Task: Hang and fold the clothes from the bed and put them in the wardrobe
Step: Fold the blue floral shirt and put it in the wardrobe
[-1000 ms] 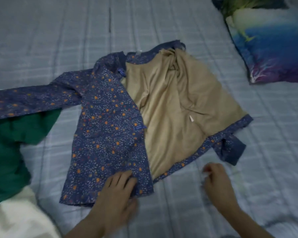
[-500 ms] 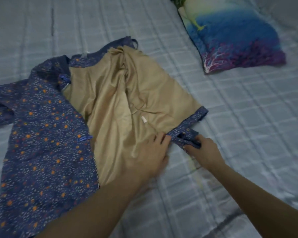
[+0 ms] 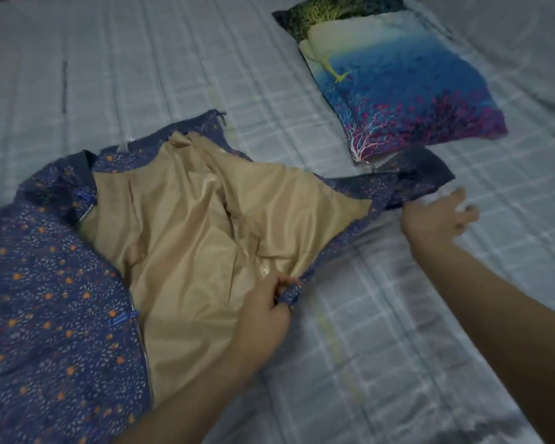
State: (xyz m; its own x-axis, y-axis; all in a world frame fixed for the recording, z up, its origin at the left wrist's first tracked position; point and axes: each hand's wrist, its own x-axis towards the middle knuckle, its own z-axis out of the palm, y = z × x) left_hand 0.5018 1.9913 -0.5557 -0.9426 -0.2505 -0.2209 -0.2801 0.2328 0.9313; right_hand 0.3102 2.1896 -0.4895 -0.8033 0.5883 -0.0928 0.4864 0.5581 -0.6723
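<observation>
Blue jacket hem pinched in left hand, sleeve just beside spread right hand

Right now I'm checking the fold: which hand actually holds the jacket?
The left hand: its fingers pinch the jacket at its front edge. The right hand hovers open beside the sleeve.

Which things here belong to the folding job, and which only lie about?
Job: jacket, opened to its tan lining; its right sleeve; left hand pinching the hem; right hand, open.
Lying about: pillow; bed sheet.
</observation>
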